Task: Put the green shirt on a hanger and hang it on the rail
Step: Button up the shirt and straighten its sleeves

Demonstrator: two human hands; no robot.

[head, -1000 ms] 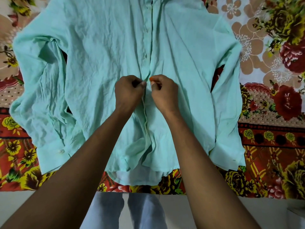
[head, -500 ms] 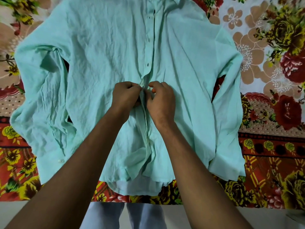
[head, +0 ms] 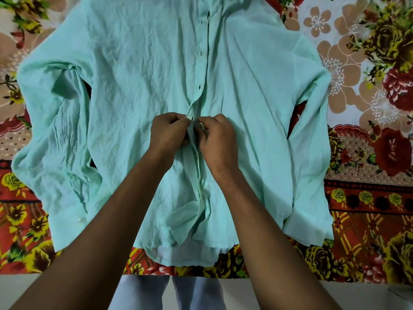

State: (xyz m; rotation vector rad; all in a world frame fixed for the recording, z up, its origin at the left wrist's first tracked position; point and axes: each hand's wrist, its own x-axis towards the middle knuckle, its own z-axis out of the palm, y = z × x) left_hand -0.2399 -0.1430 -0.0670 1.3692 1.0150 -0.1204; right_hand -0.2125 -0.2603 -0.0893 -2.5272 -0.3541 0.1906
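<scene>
Floral bedsheet (head: 368,198), red, yellow and beige, covers the whole surface. Green shirt (head: 138,104) lies flat on it, front up, collar end away from the person, sleeves folded down along both sides, fabric creased all over. Upper part of the button placket (head: 202,70) is closed, lower part below the hands hangs open and shows the paler inside near the hem. Left hand (head: 168,133) and right hand (head: 218,137) meet at the placket mid-shirt, knuckles almost touching. Left fingers pinch the left placket edge, lifted slightly off the sheet; right fingers pinch the opposite edge (button itself hidden by fingers). Light trousers (head: 165,294) show below the sheet's edge. Small cuff button (head: 81,219) at lower left.
</scene>
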